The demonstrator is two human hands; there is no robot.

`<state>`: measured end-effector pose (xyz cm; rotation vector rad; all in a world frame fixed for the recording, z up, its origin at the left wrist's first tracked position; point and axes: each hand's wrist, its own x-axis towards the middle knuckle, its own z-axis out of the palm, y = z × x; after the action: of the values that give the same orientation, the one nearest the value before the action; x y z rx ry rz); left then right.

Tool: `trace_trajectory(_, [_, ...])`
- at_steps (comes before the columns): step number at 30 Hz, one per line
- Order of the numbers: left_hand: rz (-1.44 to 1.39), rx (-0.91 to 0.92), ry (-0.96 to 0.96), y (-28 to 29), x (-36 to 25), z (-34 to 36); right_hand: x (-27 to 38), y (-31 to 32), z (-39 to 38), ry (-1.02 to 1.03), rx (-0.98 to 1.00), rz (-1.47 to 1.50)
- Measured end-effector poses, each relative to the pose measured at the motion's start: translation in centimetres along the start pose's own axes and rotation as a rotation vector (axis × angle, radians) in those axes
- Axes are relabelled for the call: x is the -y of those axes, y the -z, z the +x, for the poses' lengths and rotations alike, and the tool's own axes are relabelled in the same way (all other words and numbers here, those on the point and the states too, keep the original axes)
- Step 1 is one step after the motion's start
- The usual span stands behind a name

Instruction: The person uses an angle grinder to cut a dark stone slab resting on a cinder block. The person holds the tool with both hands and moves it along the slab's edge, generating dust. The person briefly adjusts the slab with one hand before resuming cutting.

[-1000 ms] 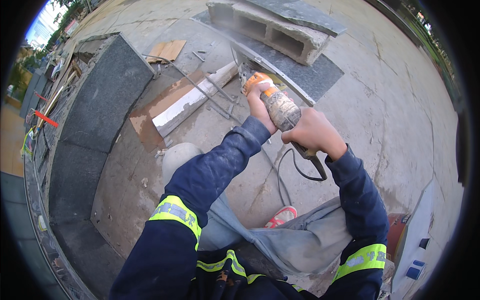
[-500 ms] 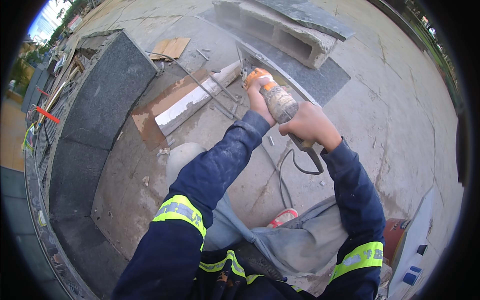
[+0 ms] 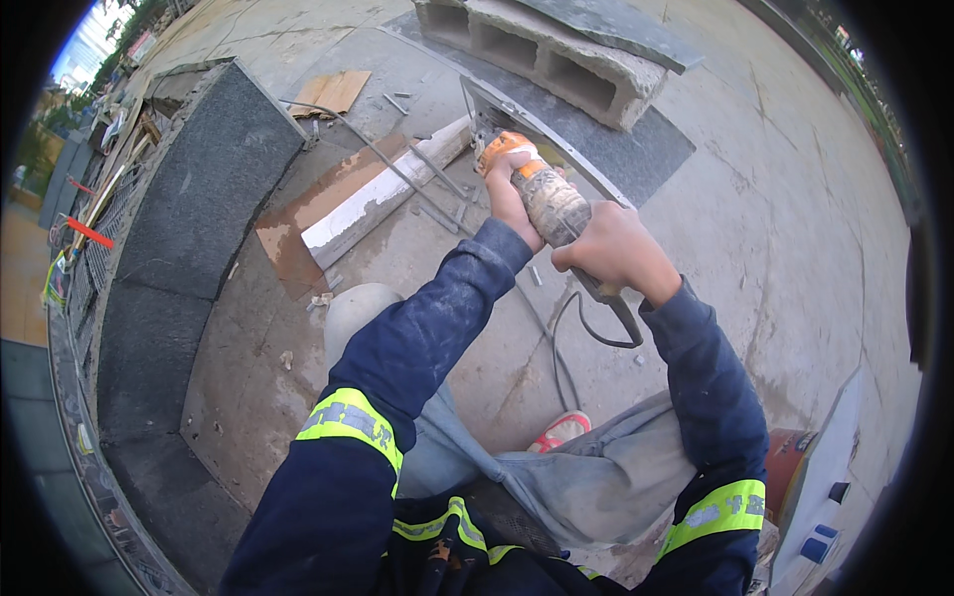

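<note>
Both my hands are wrapped round a dusty angle grinder [image 3: 556, 209] with an orange head and a grey body. My left hand [image 3: 509, 202] grips it just behind the orange head. My right hand [image 3: 618, 250] closes round the rear end, where a dark cord [image 3: 586, 328] trails off and loops down to the ground. The grinder's head is at a light metal strip [image 3: 556, 144] lying along the near side of a flat grey stone slab [image 3: 651, 164]. The disc itself cannot be made out.
A hollow concrete block [image 3: 552, 70] lies on the slab, with another stone piece [image 3: 606, 25] on top. To the left are a white-coated strip [image 3: 373, 204], brown board [image 3: 283, 248], thin rods [image 3: 437, 169] and a dark stone kerb [image 3: 199, 189]. A reddish bucket [image 3: 785, 462] stands at lower right.
The view has shifted slightly. Both hands keep their hold on the grinder, which stays at nearly the same place. The haze around the concrete block looks thinner.
</note>
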<state>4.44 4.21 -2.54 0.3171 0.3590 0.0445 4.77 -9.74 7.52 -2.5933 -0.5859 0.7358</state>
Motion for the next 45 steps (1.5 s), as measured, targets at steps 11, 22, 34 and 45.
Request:
trace_trajectory(11, [-0.019,-0.004,0.028,-1.5,1.2,-3.0,0.0,0.8,-3.1,0.03,-0.012,-0.024])
trace_trajectory(22, [-0.021,0.024,0.039,-2.0,2.7,-3.9,-0.8,1.0,-4.9,0.026,-0.027,-0.028])
trace_trajectory(34, [-0.034,0.012,0.063,-2.3,3.2,-4.4,-1.5,0.5,-5.2,0.024,-0.05,-0.046])
trace_trajectory(45, [-0.01,0.017,0.033,-2.2,1.3,-2.6,-0.2,1.4,-3.0,0.031,-0.021,-0.036])
